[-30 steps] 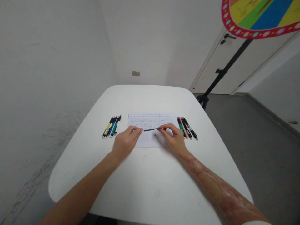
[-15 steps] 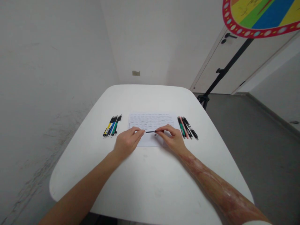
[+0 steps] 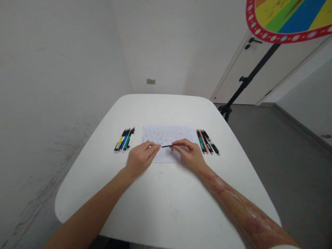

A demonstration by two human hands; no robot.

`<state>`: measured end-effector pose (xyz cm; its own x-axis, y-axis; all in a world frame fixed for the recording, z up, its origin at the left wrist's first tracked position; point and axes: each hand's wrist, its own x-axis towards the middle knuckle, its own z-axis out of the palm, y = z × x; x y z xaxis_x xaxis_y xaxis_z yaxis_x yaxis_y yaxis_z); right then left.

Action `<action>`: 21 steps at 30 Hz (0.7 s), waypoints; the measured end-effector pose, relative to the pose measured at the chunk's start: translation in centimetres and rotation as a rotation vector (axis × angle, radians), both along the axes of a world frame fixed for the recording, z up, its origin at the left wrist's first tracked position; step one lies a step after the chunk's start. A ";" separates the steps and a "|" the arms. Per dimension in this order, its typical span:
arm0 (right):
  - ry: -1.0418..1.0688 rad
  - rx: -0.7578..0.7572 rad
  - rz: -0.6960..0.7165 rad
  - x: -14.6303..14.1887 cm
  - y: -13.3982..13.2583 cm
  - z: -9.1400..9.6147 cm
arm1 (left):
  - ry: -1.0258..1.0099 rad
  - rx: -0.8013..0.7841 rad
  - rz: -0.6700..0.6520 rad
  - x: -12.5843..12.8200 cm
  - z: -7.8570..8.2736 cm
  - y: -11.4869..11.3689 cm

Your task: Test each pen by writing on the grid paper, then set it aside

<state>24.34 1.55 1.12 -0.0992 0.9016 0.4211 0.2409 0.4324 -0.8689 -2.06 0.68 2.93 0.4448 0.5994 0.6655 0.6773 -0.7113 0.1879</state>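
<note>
My left hand (image 3: 141,158) and my right hand (image 3: 188,154) meet over a sheet of paper (image 3: 168,134) covered in handwriting on a white table (image 3: 166,200). Both pinch the ends of a thin dark pen part (image 3: 166,146), held level just above the sheet. A small dark piece lies on the paper under my right fingertips, mostly hidden. A row of several pens (image 3: 124,139) with yellow, blue and green barrels lies left of the sheet. Another row of pens (image 3: 207,141), green, pink and black, lies right of it, close to my right hand.
A black stand (image 3: 242,83) carries a colourful wheel (image 3: 290,17) at the back right, its foot by the table's far right corner. A door with a dark handle (image 3: 252,40) is behind it. White walls close in left and behind; grey floor lies to the right.
My hands have drawn closer together along the thin part, so less of it shows between my fingers. The small piece on the paper is now covered by my right fingers.
</note>
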 end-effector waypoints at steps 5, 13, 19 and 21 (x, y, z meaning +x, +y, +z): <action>-0.017 0.009 0.020 0.0 0.0 0.3 | 0.006 0.033 -0.032 0.0 -0.1 0.1; 0.003 0.012 -0.025 0.0 -0.1 0.2 | -0.092 -0.010 0.036 -0.4 0.4 -0.1; -0.013 0.070 -0.197 0.1 0.1 -0.4 | -0.005 -0.157 0.362 -1.7 0.3 1.1; -0.020 0.092 -0.208 0.1 0.2 -0.3 | 0.073 -0.189 0.389 -2.0 0.0 1.4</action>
